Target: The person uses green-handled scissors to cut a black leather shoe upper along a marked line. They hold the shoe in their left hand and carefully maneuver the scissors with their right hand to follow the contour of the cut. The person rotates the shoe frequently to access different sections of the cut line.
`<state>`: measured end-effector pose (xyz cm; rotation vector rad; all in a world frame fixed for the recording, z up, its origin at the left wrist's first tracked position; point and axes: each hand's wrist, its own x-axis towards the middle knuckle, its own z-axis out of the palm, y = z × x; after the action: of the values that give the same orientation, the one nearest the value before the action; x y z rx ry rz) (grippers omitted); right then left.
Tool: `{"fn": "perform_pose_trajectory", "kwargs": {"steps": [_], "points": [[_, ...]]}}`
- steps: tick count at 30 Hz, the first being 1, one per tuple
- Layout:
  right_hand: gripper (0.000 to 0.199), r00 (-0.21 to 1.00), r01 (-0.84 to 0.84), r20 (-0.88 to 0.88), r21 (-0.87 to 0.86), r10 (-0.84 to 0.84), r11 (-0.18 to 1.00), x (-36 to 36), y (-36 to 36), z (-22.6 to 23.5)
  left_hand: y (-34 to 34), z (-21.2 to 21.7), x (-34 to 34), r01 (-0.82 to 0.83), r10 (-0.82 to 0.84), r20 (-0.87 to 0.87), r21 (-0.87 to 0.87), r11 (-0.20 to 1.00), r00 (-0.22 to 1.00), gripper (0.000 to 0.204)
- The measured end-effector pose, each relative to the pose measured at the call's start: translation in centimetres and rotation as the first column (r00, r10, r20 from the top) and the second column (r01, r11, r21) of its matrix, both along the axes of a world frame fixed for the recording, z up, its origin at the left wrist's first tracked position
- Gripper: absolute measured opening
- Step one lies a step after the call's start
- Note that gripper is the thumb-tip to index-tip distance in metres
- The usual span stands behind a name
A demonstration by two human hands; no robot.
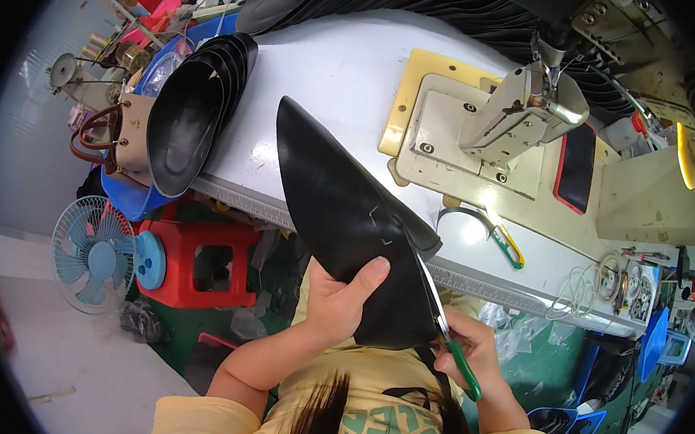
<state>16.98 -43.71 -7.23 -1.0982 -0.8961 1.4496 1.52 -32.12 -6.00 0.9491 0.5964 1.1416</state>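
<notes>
A large piece of black, leather-like sheet (325,188), folded or shaped to a point at its far end, slants over the near edge of the table. My left hand (345,300) is closed on its near left part, thumb on top. Small pale marks show on the piece near its middle. In my right hand (471,348) are scissors with green handles (462,370). Their metal blades lie along the right edge of the black piece; whether they are cutting into it I cannot tell. The fingers of my left hand under the piece are hidden.
A sewing machine (520,120) stands at the right, with a phone (576,169) and green-handled cutters (508,244) close by. Nested black pieces (184,127) sit at left; more line the back. A ruler (245,203) runs along the near edge. A fan (97,269) and red stool (201,264) stand lower left.
</notes>
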Motion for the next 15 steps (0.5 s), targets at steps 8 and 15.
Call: {"fn": "perform_pose_trajectory", "kwargs": {"steps": [8, 15], "points": [[0.06, 0.996, 0.034, 0.083, 0.001, -0.034, 0.999, -0.49, -0.08, -0.22, -0.23, -0.17, 0.2, -0.006, 0.007, 0.02, -0.065, 0.998, 1.0, 0.023], [0.059, 0.996, 0.03, 0.084, 0.021, -0.032, 0.999, -0.28, -0.17, -0.54, -0.4, -0.28, 0.14, -0.011, 0.011, 0.0, -0.016, 1.0, 1.0, 0.024]]}}
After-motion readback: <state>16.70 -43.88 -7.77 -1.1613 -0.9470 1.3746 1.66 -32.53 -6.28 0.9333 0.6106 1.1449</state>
